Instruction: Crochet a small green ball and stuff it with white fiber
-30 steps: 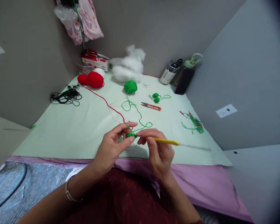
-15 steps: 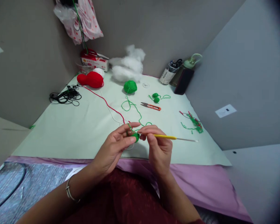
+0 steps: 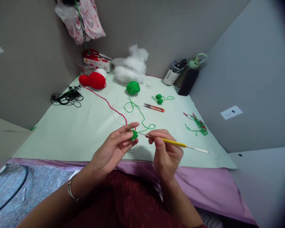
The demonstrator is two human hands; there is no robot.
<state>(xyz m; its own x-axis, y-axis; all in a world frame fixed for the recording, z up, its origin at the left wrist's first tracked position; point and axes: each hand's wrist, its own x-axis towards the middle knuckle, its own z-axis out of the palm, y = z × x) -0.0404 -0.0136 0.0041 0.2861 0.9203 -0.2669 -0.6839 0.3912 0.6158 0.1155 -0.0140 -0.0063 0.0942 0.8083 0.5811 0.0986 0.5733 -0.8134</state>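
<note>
Between the thumb and fingers of my left hand [image 3: 114, 144] is a small green crochet piece [image 3: 134, 135]. My right hand [image 3: 167, 152] grips a crochet hook [image 3: 173, 142] with a yellow handle, and its thin metal tip reaches the green piece. Green yarn runs from the piece, over my left fingers and across the table, to a green yarn ball [image 3: 133, 88]. Red yarn from a red ball [image 3: 95, 80] and a thin white strand lead to the area behind my left fingers.
On the pale table [image 3: 49, 136] are orange thread snips [image 3: 154, 108], small green pieces [image 3: 159, 101], yarn scraps [image 3: 200, 125], black cords [image 3: 68, 97], white stuffing [image 3: 130, 66], a box [image 3: 99, 65], a pen cup [image 3: 171, 76], a phone [image 3: 188, 82] and a bottle [image 3: 194, 64].
My right hand and the hook have moved right, away from my left fingers, and the hook tilts more. The green piece and my left hand have shifted slightly left.
</note>
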